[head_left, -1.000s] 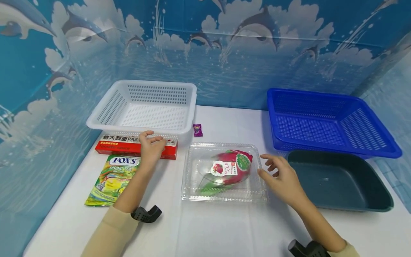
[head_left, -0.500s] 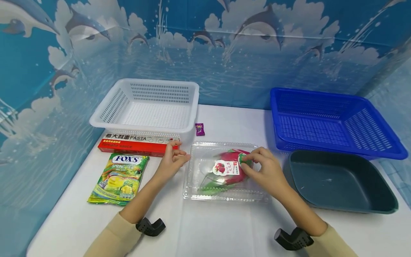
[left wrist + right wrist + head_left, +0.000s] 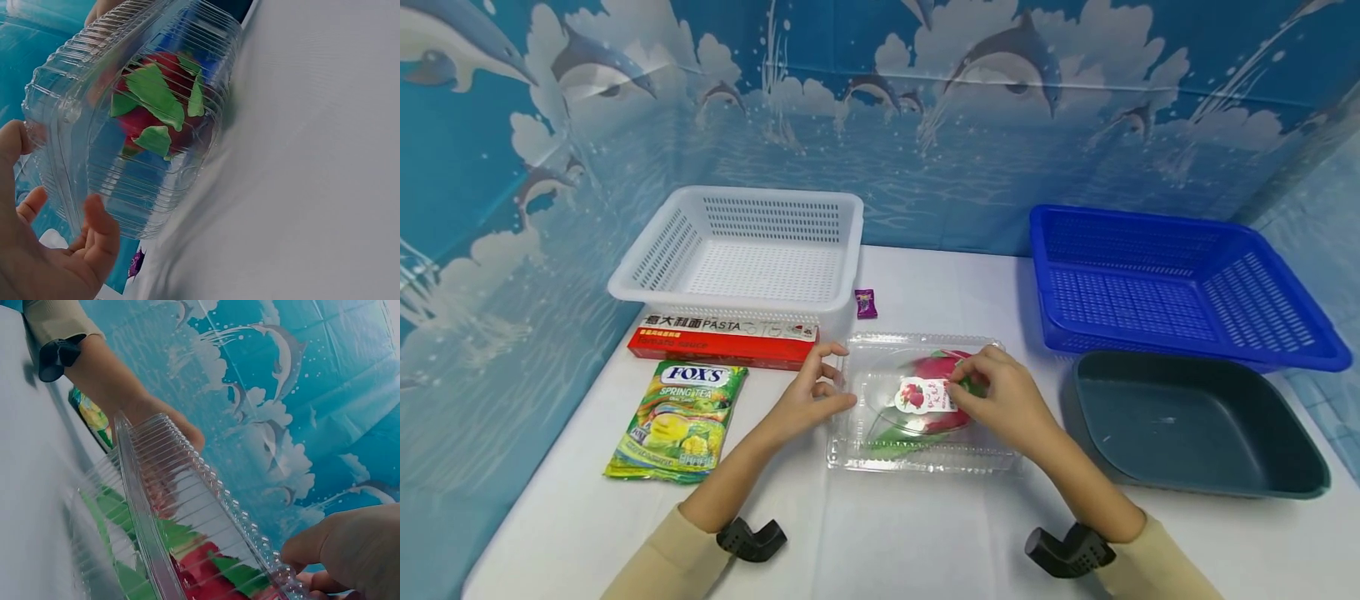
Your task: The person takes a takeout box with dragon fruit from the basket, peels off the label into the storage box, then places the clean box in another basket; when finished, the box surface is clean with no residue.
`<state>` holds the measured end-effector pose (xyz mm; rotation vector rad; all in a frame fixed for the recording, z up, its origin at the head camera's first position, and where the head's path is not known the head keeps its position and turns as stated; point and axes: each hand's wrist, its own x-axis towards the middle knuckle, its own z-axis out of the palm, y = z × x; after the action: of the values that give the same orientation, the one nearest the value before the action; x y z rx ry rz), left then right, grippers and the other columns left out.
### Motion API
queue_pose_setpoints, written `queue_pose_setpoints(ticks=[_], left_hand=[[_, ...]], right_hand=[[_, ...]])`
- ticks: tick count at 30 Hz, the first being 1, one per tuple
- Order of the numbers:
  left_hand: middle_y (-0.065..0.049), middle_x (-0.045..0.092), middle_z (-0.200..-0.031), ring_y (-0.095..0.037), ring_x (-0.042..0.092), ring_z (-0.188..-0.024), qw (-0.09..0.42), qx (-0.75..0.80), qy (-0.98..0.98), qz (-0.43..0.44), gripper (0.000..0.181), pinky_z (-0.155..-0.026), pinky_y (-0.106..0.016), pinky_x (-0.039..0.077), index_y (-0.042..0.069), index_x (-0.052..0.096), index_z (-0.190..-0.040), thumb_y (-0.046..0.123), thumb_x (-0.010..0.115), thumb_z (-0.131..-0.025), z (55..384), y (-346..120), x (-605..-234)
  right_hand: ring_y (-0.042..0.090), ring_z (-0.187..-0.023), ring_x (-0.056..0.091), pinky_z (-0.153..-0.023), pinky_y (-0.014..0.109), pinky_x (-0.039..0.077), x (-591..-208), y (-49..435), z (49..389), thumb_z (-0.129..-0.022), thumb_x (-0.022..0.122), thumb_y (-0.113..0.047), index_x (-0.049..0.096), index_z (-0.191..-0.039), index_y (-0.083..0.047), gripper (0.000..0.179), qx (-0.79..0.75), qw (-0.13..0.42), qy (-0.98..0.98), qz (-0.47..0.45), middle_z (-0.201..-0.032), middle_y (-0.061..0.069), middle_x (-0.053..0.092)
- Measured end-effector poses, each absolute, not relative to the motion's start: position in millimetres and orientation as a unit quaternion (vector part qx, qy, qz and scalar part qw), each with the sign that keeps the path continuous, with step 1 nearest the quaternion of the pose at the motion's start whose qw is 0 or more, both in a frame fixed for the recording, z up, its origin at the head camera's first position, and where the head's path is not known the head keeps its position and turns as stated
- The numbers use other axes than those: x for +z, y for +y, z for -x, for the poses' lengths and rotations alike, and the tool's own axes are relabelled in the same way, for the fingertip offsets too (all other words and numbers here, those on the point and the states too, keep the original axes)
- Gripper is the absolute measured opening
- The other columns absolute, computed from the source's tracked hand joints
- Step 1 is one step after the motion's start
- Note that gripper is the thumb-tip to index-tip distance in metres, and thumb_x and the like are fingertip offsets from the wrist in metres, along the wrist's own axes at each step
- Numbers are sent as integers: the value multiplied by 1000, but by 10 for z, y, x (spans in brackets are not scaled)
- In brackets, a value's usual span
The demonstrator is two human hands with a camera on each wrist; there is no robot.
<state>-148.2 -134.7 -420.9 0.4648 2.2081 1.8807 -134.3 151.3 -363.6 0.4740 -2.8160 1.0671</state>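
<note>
The clear box (image 3: pixel 910 462) sits on the worktop (image 3: pixel 910 542). The left hand (image 3: pixel 805 404) spreads loosely at its left edge; the right (image 3: pixel 1003 404) bunches over the label (image 3: pixel 917 395), its pinch unclear. Thin plastic likely flexes under the heavier fruit (image 3: pixel 156 100): support both sides.

2 hands (image 3: pixel 811 398) (image 3: pixel 1003 404), 2 baskets (image 3: pixel 763 271) (image 3: pixel 1150 300), 1 clamshell (image 3: pixel 868 375), 1 tub (image 3: pixel 1187 425).

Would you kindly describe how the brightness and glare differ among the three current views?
Head: brightest, small glints on the clear container's rim; left wrist: dimmer, white tablecloth greyish, shadowed beside the container; right wrist: also dim, bright glints along the container's beaded edge.
</note>
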Motion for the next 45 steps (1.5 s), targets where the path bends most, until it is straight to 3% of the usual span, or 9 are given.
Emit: queue_pose_setpoints(ticks=[8,18,28,36,45], left_hand=[[-15,43,-103,-12,44,-57,105,648,737,-159,59,-55,-21,41,14,32,-137,9,65,-87,1465,-1341,-4234],[-15,42,-102,-11,43,-56,102,651,735,-159,59,-56,-23,43,14,32,-137,9,64,-87,1462,-1333,-4241],[-15,41,-102,-10,42,-56,103,648,738,-157,59,-55,-23,42,13,36,-138,7,63,-87,1463,-1327,-4234],[-13,41,-101,-10,41,-56,103,651,735,-160,59,-54,-23,44,13,36,-139,5,62,-86,1466,-1321,-4237],[-14,40,-101,-11,42,-57,105,654,732,-160,59,-54,-23,44,13,36,-139,5,62,-86,1466,-1330,-4241]], right_hand=[[15,-72,53,-67,27,48,-3646,1443,1325,-81,71,-7,67,-81,-7,5,375,48,-915,-141,-77,-2,58],[14,-63,52,-55,23,45,-3674,1394,1311,-81,70,2,71,-86,-4,7,416,107,-889,-160,-71,-1,61],[17,-70,62,-64,21,54,-3657,1352,1283,-81,71,6,72,-89,1,10,452,126,-872,-142,-78,6,68],[11,-70,61,-62,15,51,-3593,1394,1273,-84,69,5,73,-90,3,7,525,143,-832,-104,-82,11,69],[8,-77,62,-70,13,52,-3527,1546,1253,-89,70,-3,72,-98,3,12,529,115,-837,-84,-94,15,70]])
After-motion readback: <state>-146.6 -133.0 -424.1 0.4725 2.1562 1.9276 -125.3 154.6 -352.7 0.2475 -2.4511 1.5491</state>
